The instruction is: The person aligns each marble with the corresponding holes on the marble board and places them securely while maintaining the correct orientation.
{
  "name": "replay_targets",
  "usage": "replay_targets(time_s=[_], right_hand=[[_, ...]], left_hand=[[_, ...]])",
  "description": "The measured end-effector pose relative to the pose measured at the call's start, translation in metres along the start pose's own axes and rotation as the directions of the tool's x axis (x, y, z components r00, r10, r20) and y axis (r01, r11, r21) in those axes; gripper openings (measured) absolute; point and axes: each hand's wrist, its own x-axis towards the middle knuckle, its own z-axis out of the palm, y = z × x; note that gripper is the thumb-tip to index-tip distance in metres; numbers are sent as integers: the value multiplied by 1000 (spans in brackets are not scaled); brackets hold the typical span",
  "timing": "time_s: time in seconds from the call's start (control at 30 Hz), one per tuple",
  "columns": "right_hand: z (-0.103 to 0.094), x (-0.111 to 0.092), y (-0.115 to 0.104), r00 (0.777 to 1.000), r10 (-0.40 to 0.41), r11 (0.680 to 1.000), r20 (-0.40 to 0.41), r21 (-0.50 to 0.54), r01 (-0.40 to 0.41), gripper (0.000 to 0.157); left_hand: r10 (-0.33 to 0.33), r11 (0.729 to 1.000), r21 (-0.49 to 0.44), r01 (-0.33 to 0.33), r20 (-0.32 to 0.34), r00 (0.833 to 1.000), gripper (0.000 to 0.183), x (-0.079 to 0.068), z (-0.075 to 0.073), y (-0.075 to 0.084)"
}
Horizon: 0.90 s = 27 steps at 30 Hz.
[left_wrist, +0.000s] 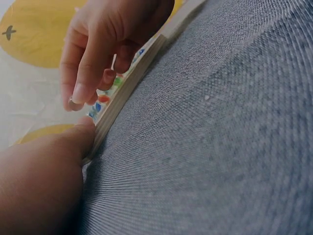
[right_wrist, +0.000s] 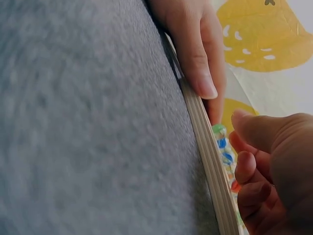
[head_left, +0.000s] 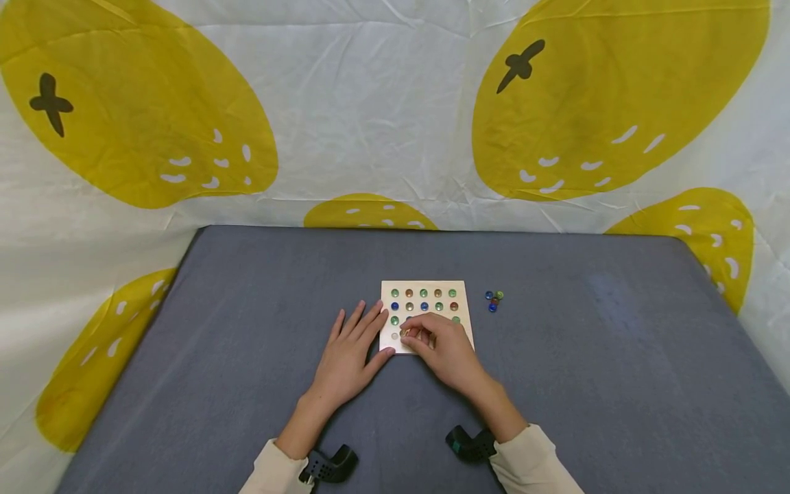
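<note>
A square wooden board (head_left: pixel 387 345) lies on the table, bearing rows of small round glass marbles in green, blue, amber and red-brown. My left hand (head_left: pixel 345 362) lies with fingers spread, fingertips at the board's left side and the thumb at its near left corner. Over the board's near part, my right hand (head_left: pixel 447 351) pinches a small marble (left_wrist: pixel 74 104) between thumb and forefinger. That marble looks clear or amber; its colour is hard to tell. The right hand covers part of the lower rows. In the right wrist view the left thumb (right_wrist: pixel 208 87) touches the board's edge (right_wrist: pixel 208 152).
Several loose marbles (head_left: pixel 494 302), blue, green and red-brown, sit in a cluster right of the board. Grey cloth covers the table (head_left: pixel 592 384). A white curtain with yellow prints (head_left: pixel 370 103) hangs behind it. Black wrist devices (head_left: pixel 333 465) are on both forearms.
</note>
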Motion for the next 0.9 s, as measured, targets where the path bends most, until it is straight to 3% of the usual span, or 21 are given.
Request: replay_targets(time_s=[0.33,0.67,0.9], right_hand=[[9,-1,0,1000,-20,999,-17,-37,19,14],[14,-1,-4,1000,15,989,-3,-145,-15,15],[14,-1,-5,1000,24,986,-12,-167,-25,16]], left_hand=[[6,1000,10,-6,3,1000,60,-1,1,-1],[6,1000,9,-6,-3,1000,61,-2,2,-2],[18,1000,3,-18,-14,1000,60,-2,4,-3]])
